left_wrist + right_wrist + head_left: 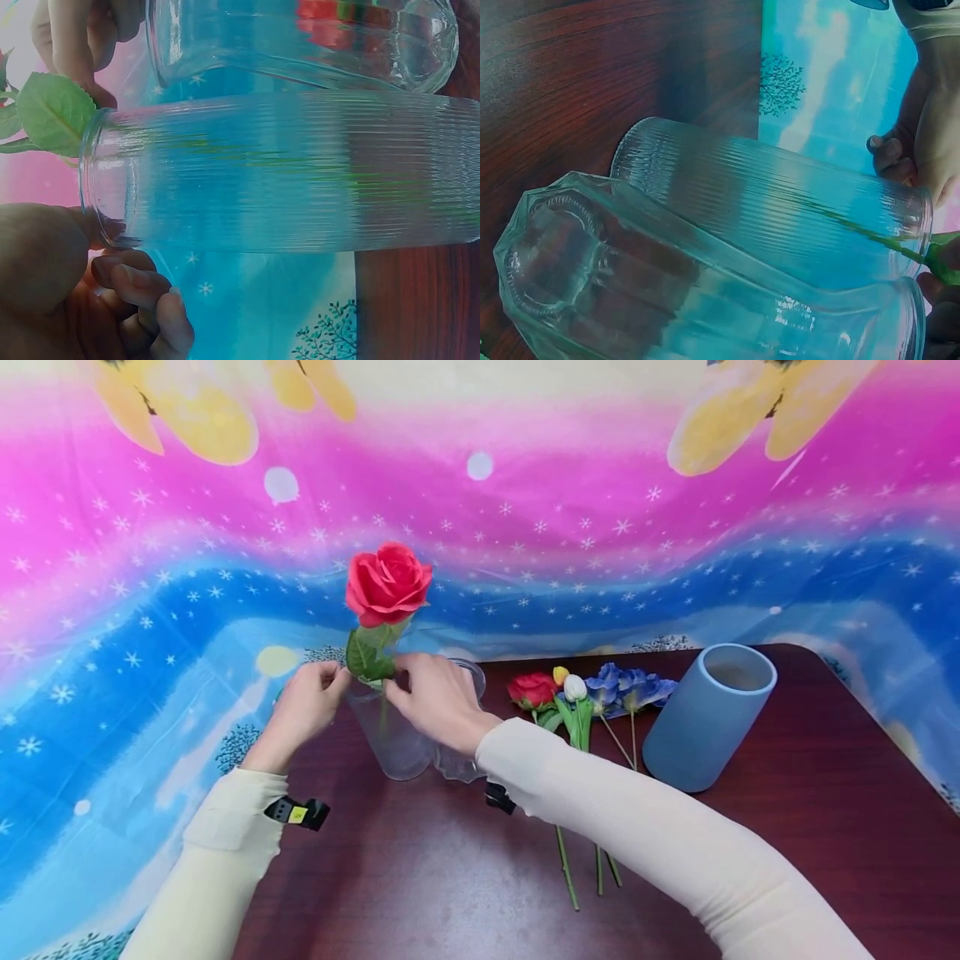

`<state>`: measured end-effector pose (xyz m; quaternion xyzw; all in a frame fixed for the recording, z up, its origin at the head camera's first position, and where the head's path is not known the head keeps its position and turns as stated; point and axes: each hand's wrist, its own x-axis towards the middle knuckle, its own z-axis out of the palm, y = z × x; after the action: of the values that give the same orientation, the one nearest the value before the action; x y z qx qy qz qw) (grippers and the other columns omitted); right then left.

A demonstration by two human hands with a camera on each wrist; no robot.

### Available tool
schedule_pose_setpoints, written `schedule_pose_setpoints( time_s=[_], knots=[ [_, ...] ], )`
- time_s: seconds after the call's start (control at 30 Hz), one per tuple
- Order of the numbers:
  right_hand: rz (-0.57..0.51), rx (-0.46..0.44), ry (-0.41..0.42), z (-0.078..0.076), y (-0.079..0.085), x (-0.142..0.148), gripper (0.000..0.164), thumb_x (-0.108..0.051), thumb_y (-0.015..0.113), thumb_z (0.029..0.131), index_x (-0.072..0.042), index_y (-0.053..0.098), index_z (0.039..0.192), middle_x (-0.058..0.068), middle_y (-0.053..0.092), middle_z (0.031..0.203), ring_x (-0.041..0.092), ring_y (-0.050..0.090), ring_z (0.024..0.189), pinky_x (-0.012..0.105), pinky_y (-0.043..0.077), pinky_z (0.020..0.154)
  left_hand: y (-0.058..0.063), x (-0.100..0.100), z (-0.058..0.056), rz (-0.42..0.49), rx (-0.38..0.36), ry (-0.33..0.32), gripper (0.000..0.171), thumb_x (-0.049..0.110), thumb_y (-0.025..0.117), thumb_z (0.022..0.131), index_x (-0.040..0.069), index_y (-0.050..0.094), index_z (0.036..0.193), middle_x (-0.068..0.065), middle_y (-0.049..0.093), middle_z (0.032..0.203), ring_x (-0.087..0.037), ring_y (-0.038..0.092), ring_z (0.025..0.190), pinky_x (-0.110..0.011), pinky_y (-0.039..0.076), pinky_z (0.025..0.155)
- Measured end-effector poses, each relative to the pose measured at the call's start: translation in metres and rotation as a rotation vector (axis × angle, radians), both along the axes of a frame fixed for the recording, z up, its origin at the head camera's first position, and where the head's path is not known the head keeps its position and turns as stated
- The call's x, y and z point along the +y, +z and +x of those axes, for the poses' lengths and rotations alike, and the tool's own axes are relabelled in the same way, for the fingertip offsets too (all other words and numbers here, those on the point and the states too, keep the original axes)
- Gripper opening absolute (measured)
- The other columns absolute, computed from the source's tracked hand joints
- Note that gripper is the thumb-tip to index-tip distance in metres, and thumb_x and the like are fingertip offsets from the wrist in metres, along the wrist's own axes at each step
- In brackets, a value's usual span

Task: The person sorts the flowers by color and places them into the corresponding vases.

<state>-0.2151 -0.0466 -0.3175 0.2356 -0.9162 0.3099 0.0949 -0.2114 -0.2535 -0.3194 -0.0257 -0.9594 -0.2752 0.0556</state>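
Observation:
A red rose point(389, 583) stands in a ribbed clear glass vase point(247, 172), its green stem slanting down inside the glass. My right hand point(438, 697) pinches the rose at the vase mouth, just under its leaves point(54, 112); the leaves partly hide those fingertips. On the other side, my left hand point(303, 706) holds the vase's rim between thumb and finger, with the other fingers curled below. Right beside the ribbed vase is a second clear glass vase point(705, 277) with faceted sides, partly covered by my right hand in the head view.
On the dark wooden table point(450, 893) lie another red rose point(532, 690), a white tulip point(574, 687), a yellow bud point(560, 675) and blue flowers point(630, 687). A blue-grey vase point(708, 718) stands to the right. Behind the table hangs a colourful cloth point(525, 568).

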Motion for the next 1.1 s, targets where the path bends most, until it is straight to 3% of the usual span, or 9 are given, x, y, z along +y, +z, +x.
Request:
schedule_pose_setpoints(
  time_s=[0.3, 0.6, 0.9, 1.1],
  knots=[
    [0.017, 0.002, 0.001, 0.001, 0.002, 0.009, 0.02, -0.041, 0.062, 0.098, -0.026, 0.074, 0.103, -0.014, 0.061, 0.066, 0.006, 0.059, 0.064, 0.03, 0.045, 0.054, 0.0, -0.001, 0.0, 0.001, 0.014, -0.001, 0.042, 0.032, 0.043, 0.106, 0.012, 0.042, 0.069, -0.002, 0.041, 0.063, -0.022, 0.043, 0.06, -0.034, 0.036, 0.057],
    [0.012, 0.006, -0.008, 0.005, 0.006, 0.015, 0.021, -0.041, 0.063, 0.097, -0.027, 0.077, 0.102, -0.013, 0.064, 0.069, 0.008, 0.063, 0.072, 0.03, 0.047, 0.057, -0.001, -0.002, 0.0, 0.015, 0.012, -0.014, 0.045, 0.035, 0.042, 0.108, 0.012, 0.041, 0.07, -0.001, 0.039, 0.062, -0.022, 0.041, 0.059, -0.034, 0.036, 0.055],
    [-0.027, 0.013, -0.014, 0.01, 0.005, 0.028, 0.023, -0.042, 0.064, 0.096, -0.026, 0.078, 0.105, -0.009, 0.058, 0.068, 0.009, 0.057, 0.067, 0.03, 0.043, 0.052, -0.001, -0.001, 0.0, 0.021, 0.013, -0.015, 0.046, 0.037, 0.042, 0.108, 0.012, 0.04, 0.069, 0.0, 0.037, 0.061, -0.021, 0.039, 0.058, -0.033, 0.035, 0.055],
    [-0.064, 0.038, -0.004, 0.014, 0.002, 0.04, 0.019, -0.039, 0.064, 0.097, -0.027, 0.078, 0.102, -0.008, 0.048, 0.056, 0.011, 0.049, 0.057, 0.029, 0.036, 0.046, -0.001, 0.0, -0.001, 0.027, 0.014, -0.017, 0.046, 0.037, 0.042, 0.108, 0.012, 0.04, 0.069, -0.001, 0.038, 0.061, -0.021, 0.04, 0.057, -0.033, 0.035, 0.055]
  ],
)
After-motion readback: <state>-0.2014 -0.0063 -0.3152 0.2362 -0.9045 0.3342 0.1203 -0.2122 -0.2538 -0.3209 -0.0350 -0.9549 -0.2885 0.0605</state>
